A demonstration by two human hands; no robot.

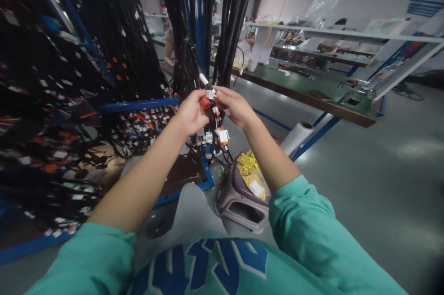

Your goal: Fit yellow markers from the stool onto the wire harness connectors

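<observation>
Before me a black wire harness hangs down, with a white label wrapped round it. My left hand is closed at the harness, with a red connector between its thumb and fingers. From the other side, my right hand pinches the harness at a small white piece that lies between both hands; whether it is a label or a connector I cannot tell. Below the hands dangle a white and orange connector and a smaller white connector. Some fingertips are hidden.
Many harnesses hang on a blue frame at the left. A purple-grey stool bears yellow clips in a bag. A workbench stands right, a white roll below it. Another person's arm shows behind.
</observation>
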